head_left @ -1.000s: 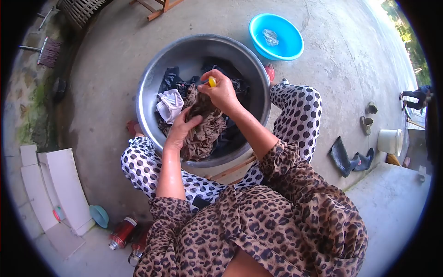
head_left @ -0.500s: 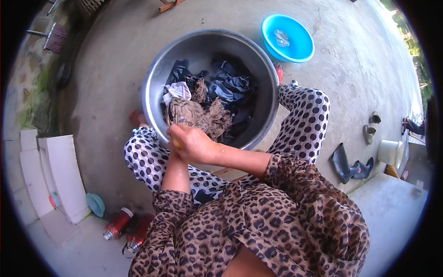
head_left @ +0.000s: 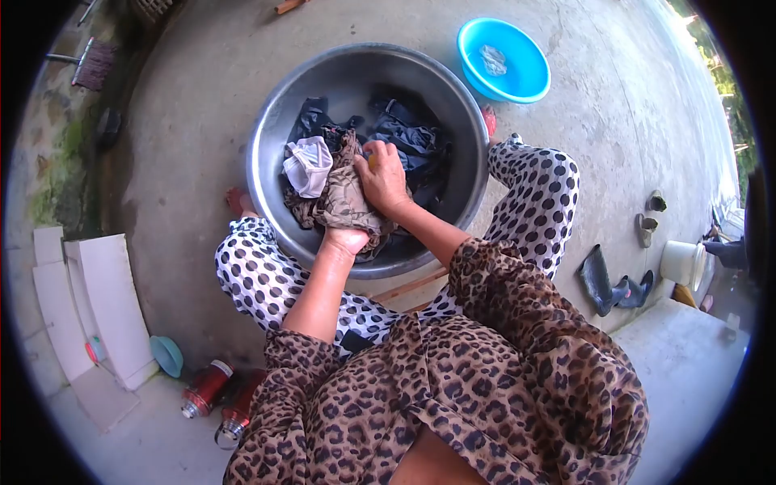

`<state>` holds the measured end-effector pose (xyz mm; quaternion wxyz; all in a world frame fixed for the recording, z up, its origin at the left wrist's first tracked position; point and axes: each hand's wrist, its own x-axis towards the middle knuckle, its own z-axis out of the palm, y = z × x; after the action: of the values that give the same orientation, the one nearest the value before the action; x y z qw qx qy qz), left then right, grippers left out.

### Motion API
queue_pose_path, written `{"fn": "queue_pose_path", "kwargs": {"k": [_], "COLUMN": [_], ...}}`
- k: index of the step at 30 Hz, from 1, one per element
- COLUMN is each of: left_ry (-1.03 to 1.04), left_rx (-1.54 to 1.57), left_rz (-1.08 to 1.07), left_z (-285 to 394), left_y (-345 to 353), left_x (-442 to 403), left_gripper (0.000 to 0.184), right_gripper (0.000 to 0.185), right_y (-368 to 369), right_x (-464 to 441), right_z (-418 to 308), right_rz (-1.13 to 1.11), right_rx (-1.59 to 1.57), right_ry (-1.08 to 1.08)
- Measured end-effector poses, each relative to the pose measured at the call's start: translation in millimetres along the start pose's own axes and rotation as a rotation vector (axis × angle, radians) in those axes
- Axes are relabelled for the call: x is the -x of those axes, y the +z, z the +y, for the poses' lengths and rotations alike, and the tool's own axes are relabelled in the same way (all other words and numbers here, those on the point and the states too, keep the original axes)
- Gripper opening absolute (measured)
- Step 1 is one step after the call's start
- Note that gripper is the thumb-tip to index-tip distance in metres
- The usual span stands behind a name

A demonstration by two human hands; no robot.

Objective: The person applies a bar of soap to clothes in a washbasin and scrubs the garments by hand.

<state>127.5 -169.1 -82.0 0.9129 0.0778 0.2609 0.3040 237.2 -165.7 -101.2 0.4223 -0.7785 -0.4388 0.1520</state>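
Observation:
A wide metal basin [head_left: 271,133] sits between my knees with wet clothes in it. My left hand [head_left: 349,237] is at the near side of the basin, gripping a brown patterned garment [head_left: 349,198]; its fingers are hidden in the folds. My right hand [head_left: 383,179] presses on top of that garment, its fingers curled around a small yellow bar of soap [head_left: 372,160], mostly covered. Left of the brown cloth lies a pale underwear piece [head_left: 308,166]. Dark clothes [head_left: 412,137] fill the far and right parts of the basin.
A blue plastic basin [head_left: 529,73] with a whitish item inside stands at the far right. Red thermos flasks [head_left: 208,388] and a small teal bowl [head_left: 166,356] are at the lower left. Boots [head_left: 600,279] and a white bucket [head_left: 683,265] stand on the right.
My hands were together at the basin's near-left rim. Now they are apart: the left is under the brown garment, the right has moved forward and right onto it. The pale underwear has shifted.

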Motion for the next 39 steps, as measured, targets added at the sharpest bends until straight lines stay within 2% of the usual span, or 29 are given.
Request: {"fn": "queue_pose_path", "kwargs": {"k": [3,4,6,7,9,11,12,14,15,17,19,21,23,25,26,28,30,31,32,33,34,35,36,37,38,39], "left_ry": [0.045,-0.048,-0.025,0.012,0.060,0.118,0.149,0.189,0.177,0.094,0.037,-0.026,-0.042,-0.039,-0.047,-0.047,-0.033,-0.014,0.037,0.036,0.033,0.064,0.076,0.155,0.305,0.252], "left_rx": [-0.044,0.194,0.242,0.217,0.168,0.105,0.071,-0.009,0.020,0.088,0.137,0.180,0.219,0.154,0.204,0.200,0.245,0.291,0.249,0.249,0.185,0.110,0.027,0.007,-0.499,-0.275], "left_rz": [0.121,0.174,0.150,0.106,0.053,0.041,0.042,0.024,0.116,0.001,-0.030,-0.059,-0.116,-0.174,-0.165,-0.015,-0.084,-0.154,-0.388,-0.388,-0.319,-0.103,0.115,-0.107,0.000,0.028], "left_z": [-4.7,0.1,13.2,20.5,25.1,18.6,15.3,7.8,7.2,10.8,14.5,16.0,11.6,11.8,13.0,16.5,13.2,11.2,7.7,8.5,10.5,11.9,13.5,17.1,18.7,26.4], "left_y": [-18.1,-21.1,-23.1,-22.3,-20.4,-20.9,-23.6,-34.0,-26.0,-28.8,-19.0,-18.9,-24.2,-20.4,-19.8,-18.8,-29.4,-32.2,-28.3,-36.5,-53.0,-47.0,-40.6,-79.9,-106.7,-107.5], "left_x": [-11.5,-10.9,-9.6,-7.3,-2.0,-2.1,-3.1,-9.5,-6.1,-1.6,9.5,13.6,11.1,13.4,16.9,24.1,24.8,24.1,22.6,17.8,10.7,11.0,11.4,-0.8,-14.4,-17.4], "left_gripper": [0.053,0.052,0.052,0.052,0.052,0.052,0.052,0.052,0.056,0.056,0.056,0.057,0.060,0.060,0.060,0.060,0.060,0.060,0.057,0.057,0.056,0.053,0.050,0.049,0.049,0.048], "right_gripper": [0.028,0.029,0.032,0.029,0.027,0.026,0.027,0.028,0.031,0.035,0.040,0.045,0.047,0.046,0.046,0.044,0.042,0.038,0.038,0.039,0.042,0.046,0.049,0.052,0.055,0.054], "right_y": [6.5,5.2,-5.8,-7.1,-6.3,8.5,16.2,17.7,20.1,34.3,61.4,91.7,105.4,105.9,95.9,85.2,86.5,94.9,79.5,63.8,40.7,30.6,43.9,58.1,72.2,63.2], "right_x": [17.7,27.0,48.1,55.5,55.2,41.4,35.1,24.1,21.2,15.8,21.6,32.3,43.4,49.7,48.1,48.0,44.8,42.2,38.2,36.0,33.2,36.5,42.9,49.7,56.5,53.5], "right_z": [-11.4,-28.5,-68.8,-75.0,-70.9,-44.8,-25.2,12.6,29.1,65.1,114.5,147.0,160.4,162.7,151.6,138.2,132.8,142.2,121.4,99.4,66.1,48.6,49.4,51.3,53.4,42.6], "right_rz": [0.019,-0.039,-0.160,-0.252,-0.236,-0.125,-0.103,-0.061,-0.032,-0.048,-0.126,-0.122,-0.172,-0.174,-0.168,-0.145,-0.120,-0.200,-0.197,-0.369,-0.548,-0.733,-0.737,-0.702,-0.630,-0.635], "right_rx": [-0.110,-0.198,-0.356,-0.268,-0.244,-0.261,-0.249,-0.141,-0.108,-0.346,-0.522,-0.726,-0.874,-0.801,-0.771,-0.724,-0.847,-1.009,-1.008,-1.335,-1.663,-1.992,-1.851,-1.672,-1.498,-1.594], "right_ry": [-0.091,-0.125,-0.170,-0.273,-0.325,-0.089,0.104,0.141,0.150,0.442,0.563,0.837,0.898,0.904,0.898,0.920,1.008,1.065,1.066,1.089,1.090,1.064,0.806,0.566,0.370,0.547]}}
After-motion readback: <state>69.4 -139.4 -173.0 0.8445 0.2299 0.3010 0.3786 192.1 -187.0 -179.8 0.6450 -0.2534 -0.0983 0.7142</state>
